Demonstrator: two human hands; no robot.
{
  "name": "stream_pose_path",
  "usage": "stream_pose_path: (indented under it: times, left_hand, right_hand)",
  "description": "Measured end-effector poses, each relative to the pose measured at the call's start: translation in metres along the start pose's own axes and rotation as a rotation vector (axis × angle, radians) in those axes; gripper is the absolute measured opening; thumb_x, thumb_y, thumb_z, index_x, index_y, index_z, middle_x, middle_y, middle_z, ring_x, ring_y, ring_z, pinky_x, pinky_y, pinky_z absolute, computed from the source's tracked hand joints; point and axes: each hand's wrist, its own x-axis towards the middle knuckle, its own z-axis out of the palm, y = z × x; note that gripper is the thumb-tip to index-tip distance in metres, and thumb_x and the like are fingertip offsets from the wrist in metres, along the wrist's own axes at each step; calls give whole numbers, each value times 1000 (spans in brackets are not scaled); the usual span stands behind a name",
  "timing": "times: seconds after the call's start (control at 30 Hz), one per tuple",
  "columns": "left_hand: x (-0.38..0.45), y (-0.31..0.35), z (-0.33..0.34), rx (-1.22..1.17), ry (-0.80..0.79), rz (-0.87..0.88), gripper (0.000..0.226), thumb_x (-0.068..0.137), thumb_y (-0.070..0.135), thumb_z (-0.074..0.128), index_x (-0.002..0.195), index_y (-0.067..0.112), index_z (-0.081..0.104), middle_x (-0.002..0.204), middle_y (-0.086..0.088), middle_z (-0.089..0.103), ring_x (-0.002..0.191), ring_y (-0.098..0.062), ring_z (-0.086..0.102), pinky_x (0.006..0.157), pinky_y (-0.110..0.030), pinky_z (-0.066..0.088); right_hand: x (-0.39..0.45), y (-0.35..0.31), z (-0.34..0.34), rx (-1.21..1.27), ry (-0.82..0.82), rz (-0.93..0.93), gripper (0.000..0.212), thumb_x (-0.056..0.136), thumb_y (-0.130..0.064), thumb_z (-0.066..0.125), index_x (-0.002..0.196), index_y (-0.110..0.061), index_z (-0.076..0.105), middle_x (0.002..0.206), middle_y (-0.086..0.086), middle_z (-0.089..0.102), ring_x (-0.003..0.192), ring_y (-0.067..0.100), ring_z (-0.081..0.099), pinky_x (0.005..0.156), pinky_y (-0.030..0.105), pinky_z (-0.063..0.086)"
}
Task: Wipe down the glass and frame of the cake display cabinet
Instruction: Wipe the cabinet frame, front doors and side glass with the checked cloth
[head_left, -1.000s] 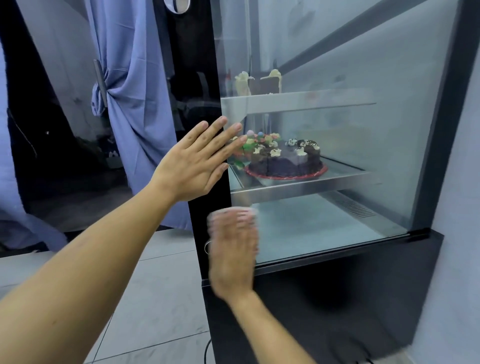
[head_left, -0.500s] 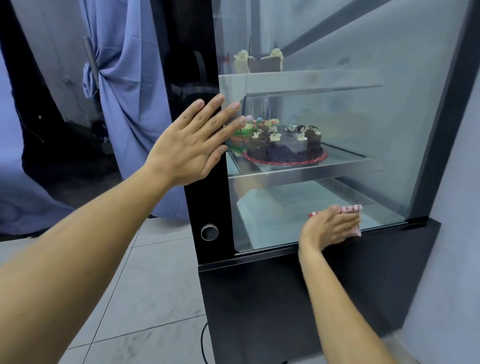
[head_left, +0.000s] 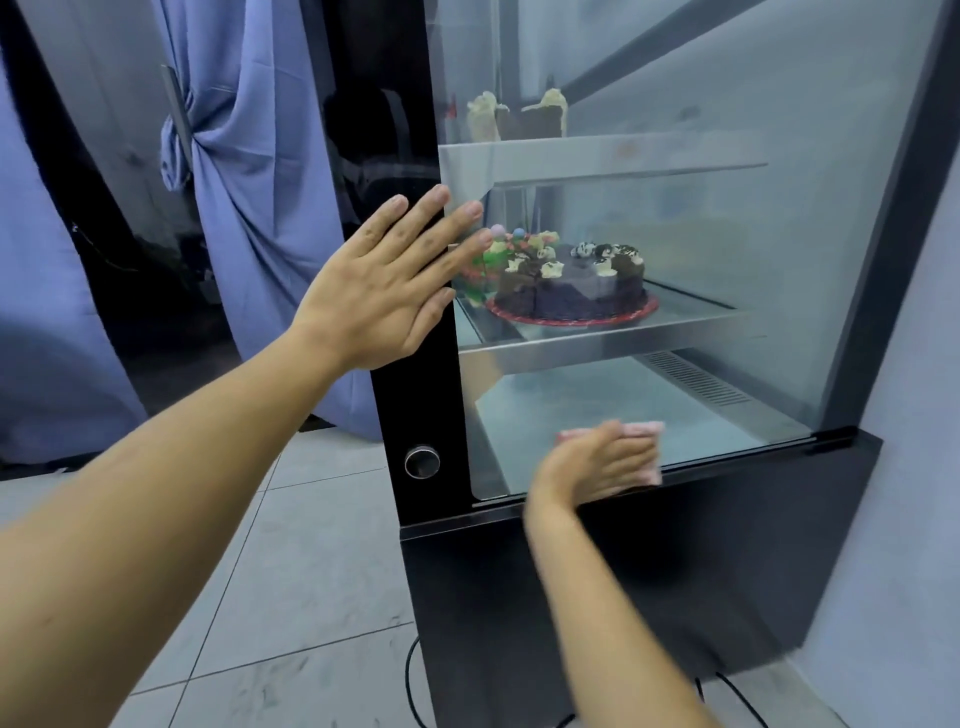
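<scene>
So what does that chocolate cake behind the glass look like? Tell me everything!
The chocolate cake is round and dark brown, with a paler greyish patch on its top. White cream swirls and dark cookie-like bits ring its upper edge. It sits flat on a red plate, which rests on the metal middle shelf inside the cabinet, behind the glass. A colourful cake stands close behind it on the left. No hand touches it.

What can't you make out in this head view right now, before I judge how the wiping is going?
- Pink cloth: mostly hidden under the right hand, both motion-blurred; grip unclear.
- Cabinet top: cut off by the upper frame edge.
- Colourful cake: partly hidden behind the chocolate cake and the left hand.
- Cake slices on the upper shelf: hazy behind the glass.
- Streaks versus reflections on the glass: indistinguishable.
</scene>
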Motion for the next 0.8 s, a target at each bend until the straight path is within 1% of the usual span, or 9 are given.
stream_pose_path:
  times: [0.07, 0.17, 0.23, 0.3, 0.37, 0.47, 0.53, 0.6, 0.8]
  left_hand:
    - [1, 1, 1, 5, -27, -9, 60, 111, 35, 24, 167, 23, 4, 174, -5, 7, 160, -30, 5, 130, -50, 13]
    - [0, 1, 0, 8, -61, -4, 61, 111, 35, 24, 167, 22, 3, 174, -5, 5, 161, -30, 4, 130, -49, 11]
    - [0, 0, 3, 14, -39, -19, 61, 111, 35, 24, 167, 22, 3, 174, -5, 5, 161, -29, 3, 130, -49, 10]
    - [0, 0, 3, 26, -29, -15, 61, 111, 35, 24, 167, 22, 4, 174, -5, 5, 161, -29, 4, 130, -49, 11]
    - [0, -1, 4, 27, -18, -4, 61, 111, 35, 24, 167, 22, 3, 174, -5, 5, 161, -29, 4, 130, -50, 11]
    - [-2, -2, 8, 27, 7, -9, 61, 111, 35, 24, 167, 23, 3, 174, -5, 5, 161, -29, 4, 130, -50, 12]
    - [-2, -4, 10, 32, 14, -2, 61, 111, 35, 24, 167, 23, 4, 174, -5, 6, 161, -30, 4, 130, -50, 12]
    - [-2, -5, 10, 26, 12, 14, 60, 111, 35, 24, 167, 21, 6, 174, -6, 7, 160, -30, 5, 130, -50, 11]
    - [-2, -4, 11, 31, 21, 5, 60, 111, 35, 25, 167, 19, 9, 174, -7, 8, 160, -31, 6, 129, -52, 14]
  right_hand:
    - [-8, -70, -51, 74, 175, 89, 61, 114, -29, 25, 165, -4, 2, 174, 10, -4, 161, 24, -8, 125, 33, -12]
    - [-8, -51, -32, 31, 172, 87, 68, 111, -39, 22, 165, -4, -3, 174, 11, -9, 160, 27, -12, 126, 38, -12]
    - [-57, -40, -16, -25, 6, 75, 82, 100, -51, 17, 164, -3, -3, 173, 14, -11, 160, 29, -14, 129, 43, -11]
    - [-121, -51, 0, -159, -311, 77, 83, 97, -49, 17, 161, 3, 14, 168, 31, -4, 158, 40, -5, 128, 59, 1]
    - [-172, 0, 51, -374, -261, -45, 69, 109, -48, 17, 154, 3, 27, 164, 41, -9, 154, 52, -10, 124, 70, 9]
    - [-219, -5, 71, -295, -362, 196, 90, 98, -75, 28, 166, -22, 1, 166, 3, -33, 152, 28, -35, 129, 49, -9]
    - [-218, -50, 54, -58, -396, 327, 94, 85, -70, 30, 151, -32, -26, 156, -17, -37, 145, 10, -37, 127, 36, -14]
    - [-188, -67, 31, 42, -318, 350, 96, 84, -65, 24, 154, -26, -29, 158, -16, -35, 149, 10, -33, 126, 37, -14]
    - [-1, -68, -45, -53, 53, 222, 89, 98, -57, 32, 165, -8, 2, 174, 13, -1, 161, 29, -9, 126, 37, -10]
